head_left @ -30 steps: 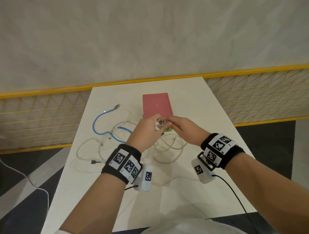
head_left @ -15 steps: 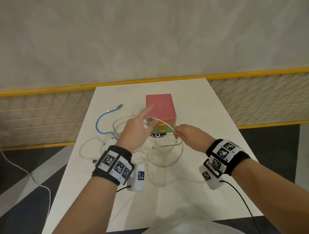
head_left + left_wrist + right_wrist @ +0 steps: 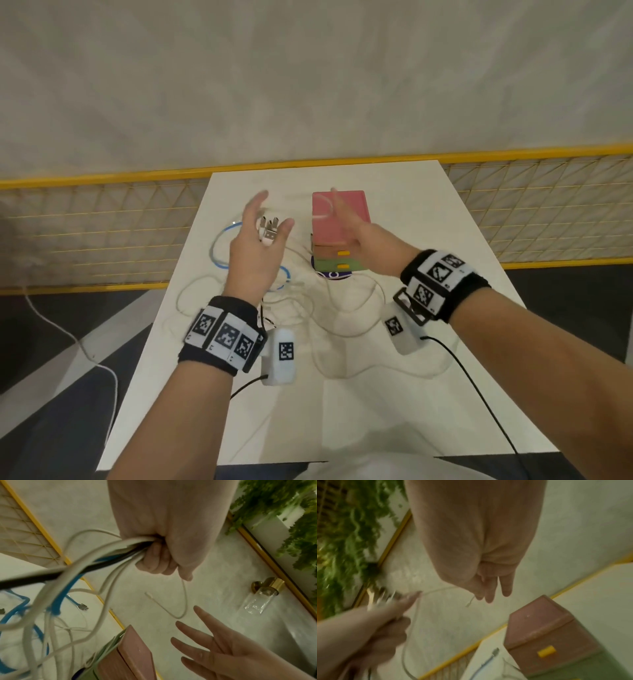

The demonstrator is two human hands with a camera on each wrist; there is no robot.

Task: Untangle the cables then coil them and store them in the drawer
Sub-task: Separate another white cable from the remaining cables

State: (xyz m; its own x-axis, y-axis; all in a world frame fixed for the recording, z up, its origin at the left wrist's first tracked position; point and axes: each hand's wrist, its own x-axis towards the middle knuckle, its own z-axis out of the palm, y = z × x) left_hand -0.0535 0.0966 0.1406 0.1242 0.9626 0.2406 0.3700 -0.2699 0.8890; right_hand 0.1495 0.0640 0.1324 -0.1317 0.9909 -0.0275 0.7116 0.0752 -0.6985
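Where cables (image 3: 346,308) sprawl, a white table (image 3: 428,219) meets yellow mesh fencing (image 3: 102,219).

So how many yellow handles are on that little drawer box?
2: upper handle on the brown drawer, lower handle on the green drawer beneath. Another may be hidden lower down.

White, blue and black cables (image 3: 96,555) trail over the white table (image 3: 428,219). The drawer box (image 3: 339,219) has a pink top, an orange and a green drawer, yellow handles. Black wristbands (image 3: 445,284) carry black-and-white square markers.
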